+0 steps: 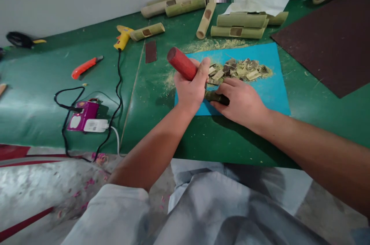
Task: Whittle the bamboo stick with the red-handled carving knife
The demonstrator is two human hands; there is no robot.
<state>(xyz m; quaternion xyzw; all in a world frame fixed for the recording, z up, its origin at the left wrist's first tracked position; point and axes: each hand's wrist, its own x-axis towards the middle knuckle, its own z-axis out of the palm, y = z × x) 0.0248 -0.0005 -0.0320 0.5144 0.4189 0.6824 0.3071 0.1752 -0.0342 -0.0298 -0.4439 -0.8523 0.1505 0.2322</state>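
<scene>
Fig. Two-handed work over a blue sheet (pixel 277 100) on the green worktop (pixel 150 112). L hand (pixel 189 92): closed firmly round a red handle (pixel 183 64), which tilts up & to the L; its lower end is hidden, so tool type can't be told. R hand (pixel 243 100): gripping a short dark-green piece (pixel 215 97), prob. bamboo, btw. thumb & fingers. Piece lies over the sheet's near part, its L end just beside the L hand; whether it rests flat on the sheet can't be told. Beyond it: heap of chips (pixel 231 70) w/ pale dust, on the same sheet; slotted bamboo tubes (pixel 251 32) past the sheet's far edge; glue gun (pixel 123 38) well apart, to the L.

Technique (judged): piece is best seated firmly, w/ R fingertips set back from the hidden end of the tool, as the hands are v. close. Short, controlled strokes, force directed away from the R hand, should suit better than hard pushes; a slip seems the main risk. Keep handle angle steady, wrist in line w/ forearm. Keep chips out from under the piece, else it may rock.
</scene>
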